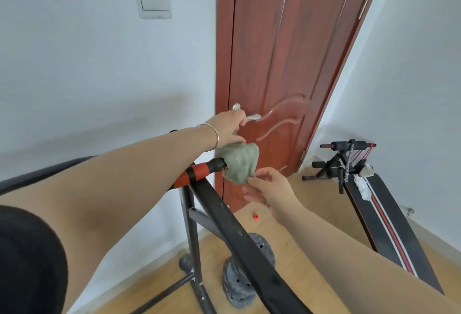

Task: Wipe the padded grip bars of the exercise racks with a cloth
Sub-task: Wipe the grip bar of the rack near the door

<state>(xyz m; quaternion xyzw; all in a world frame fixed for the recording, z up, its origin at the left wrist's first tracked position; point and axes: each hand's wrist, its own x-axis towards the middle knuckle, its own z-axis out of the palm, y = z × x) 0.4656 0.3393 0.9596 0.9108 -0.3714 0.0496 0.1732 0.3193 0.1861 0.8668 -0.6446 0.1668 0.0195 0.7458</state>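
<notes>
A grey-green cloth (240,164) hangs bunched at the far end of the red and black padded grip bar (198,173) of the black exercise rack (232,229). My left hand (230,129) reaches over the bar and holds the cloth's top edge from above. My right hand (270,186) is just below and right of the cloth, with its thumb pinching the cloth's lower corner and its fingers loosely spread.
A red-brown door (287,52) with a silver handle (252,116) stands right behind the hands. A sit-up bench (389,216) with foam rollers (346,145) lies at the right. Grey weight plates (243,281) and a small red cap (255,216) are on the wooden floor.
</notes>
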